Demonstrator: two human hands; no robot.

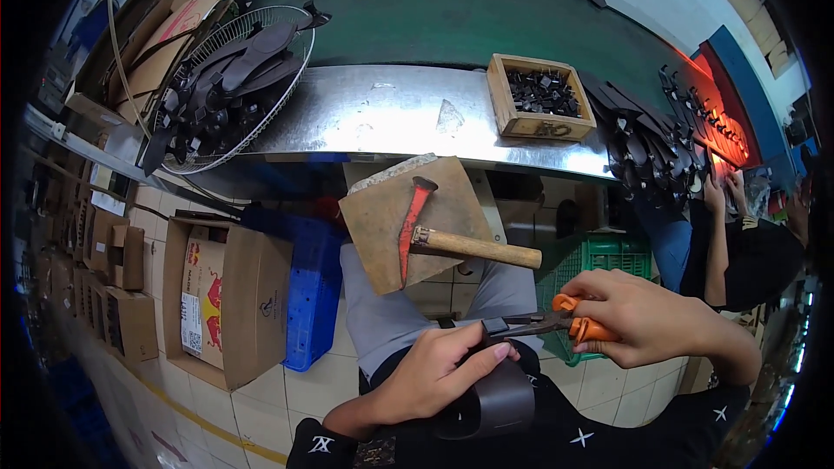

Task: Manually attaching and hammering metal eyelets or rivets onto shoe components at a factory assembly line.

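While our left hand [439,373] pinches a dark strap [506,404] between thumb and fingers above our lap, our right hand [630,313] is curled firmly around the orange handles of a pair of pliers [554,322]. The tips of the pliers reach a small shiny piece [495,325] beside our left fingers; we cannot tell whether they bite on it. Beyond our hands, a hammer [473,246] with a red head lies across a board [373,239], its wooden handle jutting past the right edge. On the steel table [391,108] ahead, we have a wooden box [543,126] of small black parts [543,91] and, to the left, a wire basket [300,61] heaped with dark straps.
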